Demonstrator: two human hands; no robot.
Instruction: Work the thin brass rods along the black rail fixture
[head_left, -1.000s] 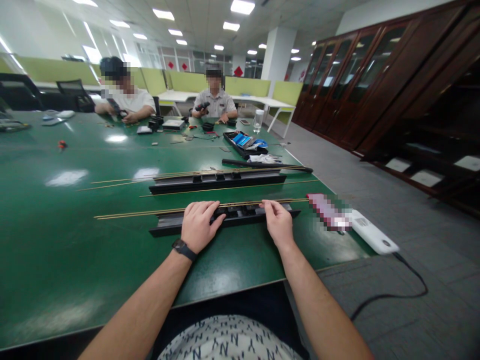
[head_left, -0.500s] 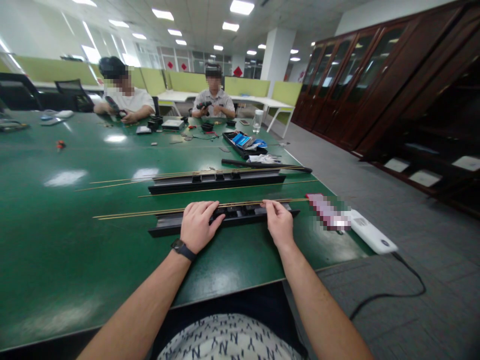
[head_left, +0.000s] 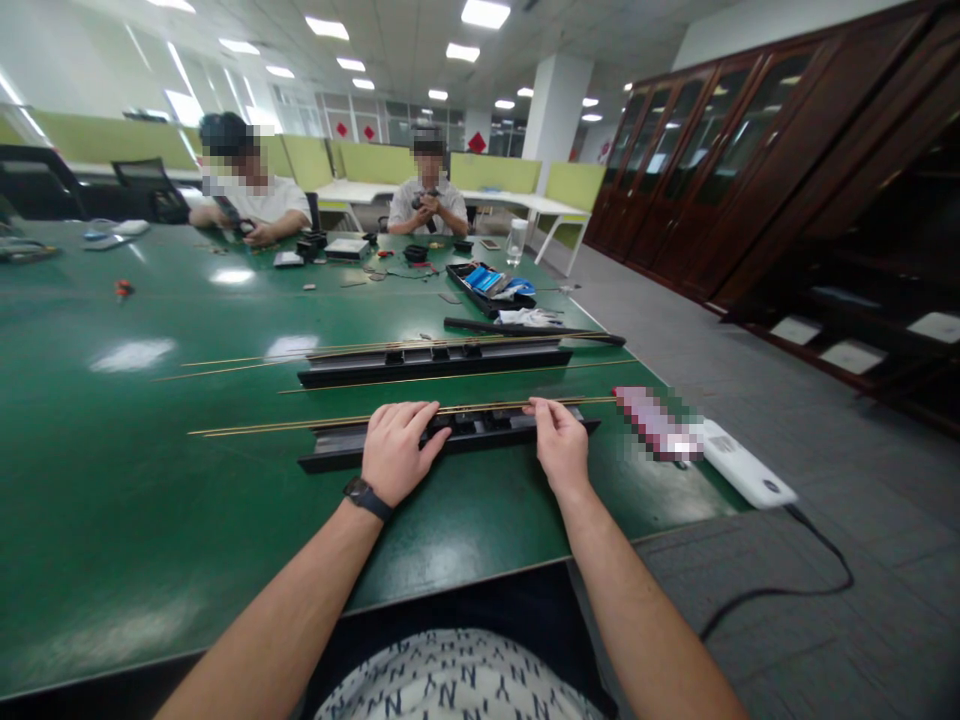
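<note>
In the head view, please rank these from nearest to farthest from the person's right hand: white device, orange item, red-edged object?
1. Red-edged object: just right of the right hand.
2. White device: farther right, at the table edge.
3. Orange item: far left across the table.

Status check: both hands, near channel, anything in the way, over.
Left hand laid across near black channel. Right hand pinching at thin golden rods lying along it. Red-edged item at rods' right ends.

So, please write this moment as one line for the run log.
left hand: on near black channel | right hand: pinching golden rods | far black channel: beyond near one
</note>
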